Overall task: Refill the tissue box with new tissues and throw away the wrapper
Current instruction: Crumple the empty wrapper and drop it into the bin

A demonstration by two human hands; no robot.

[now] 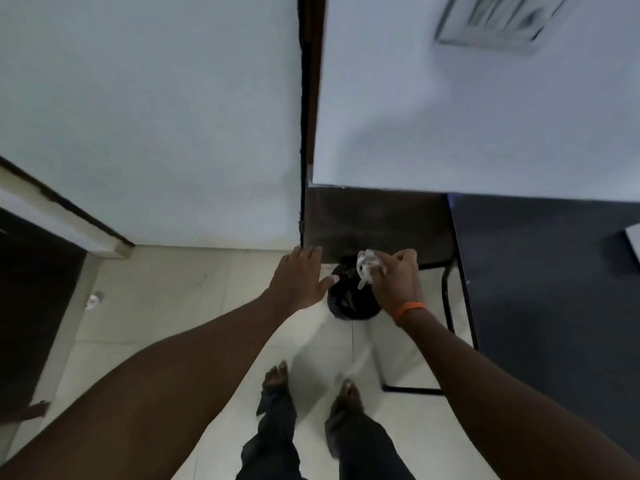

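My right hand (396, 280), with an orange band on its wrist, is shut on a crumpled clear plastic wrapper (367, 266). It holds the wrapper directly above a black bin (348, 303) on the tiled floor. My left hand (299, 278) hovers flat with spread fingers just left of the bin and holds nothing. The tissue box is not in view.
The bin stands at a wall corner beside a dark door frame (310, 133). A dark table (554, 289) with a black metal leg frame (450, 323) is to the right. A small scrap (94, 300) lies on the floor at left. My bare feet (311, 389) stand below.
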